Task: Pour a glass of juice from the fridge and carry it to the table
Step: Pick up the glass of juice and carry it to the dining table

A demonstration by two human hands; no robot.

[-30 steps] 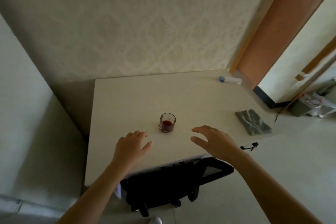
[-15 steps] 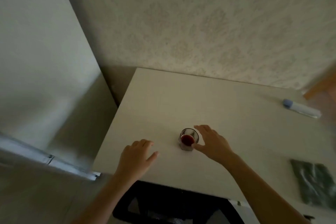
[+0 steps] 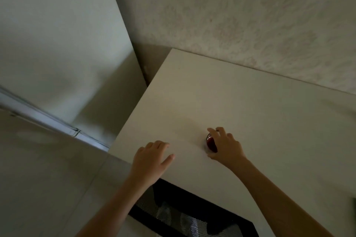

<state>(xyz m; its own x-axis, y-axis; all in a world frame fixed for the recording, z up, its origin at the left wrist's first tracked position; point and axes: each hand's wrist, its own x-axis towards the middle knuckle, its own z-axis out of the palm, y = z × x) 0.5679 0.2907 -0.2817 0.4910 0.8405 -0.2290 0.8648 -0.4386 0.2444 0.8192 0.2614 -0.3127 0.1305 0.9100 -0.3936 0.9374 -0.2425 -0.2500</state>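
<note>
A small glass (image 3: 210, 141) with dark red juice stands on the white table (image 3: 240, 102), near its front edge. My right hand (image 3: 226, 145) wraps around the glass from the right and hides most of it; only the left side with the red juice shows. My left hand (image 3: 152, 158) lies flat on the table's front left corner, fingers spread, holding nothing, a short way left of the glass.
A patterned wall runs behind the table. A pale wall and a white baseboard rail (image 3: 48, 121) are on the left over a tiled floor. A black mesh chair back (image 3: 183, 215) sits under the table's front edge.
My right hand has reached left and closed around the glass, which stood apart from it a second ago. The view has swung left and tilted. My left hand stays on the table.
</note>
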